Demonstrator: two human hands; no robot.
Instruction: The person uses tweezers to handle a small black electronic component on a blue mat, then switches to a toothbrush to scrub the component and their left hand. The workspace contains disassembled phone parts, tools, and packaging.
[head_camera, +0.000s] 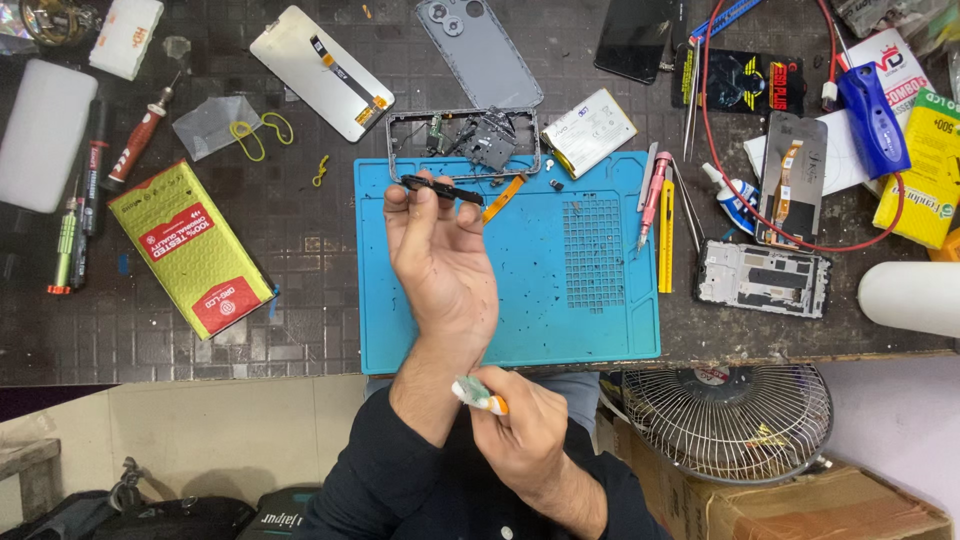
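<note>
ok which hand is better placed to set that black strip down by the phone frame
Left, probably. The left hand pinches the black strip just below the phone frame, over the blue mat. The right hand sits back by the table edge, fingers closed on a small brush.

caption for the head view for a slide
Left hand holds a black strip part over the blue repair mat; right hand grips a small brush.

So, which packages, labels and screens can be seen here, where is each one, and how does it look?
Green box: left of the blue mat, flat, red labels.
Display panel: top centre, white back, orange flex.
Dark screen: top, black, tilted.
Black packet: top right, yellow figure.
Yellow-green boxes: right edge.
</note>
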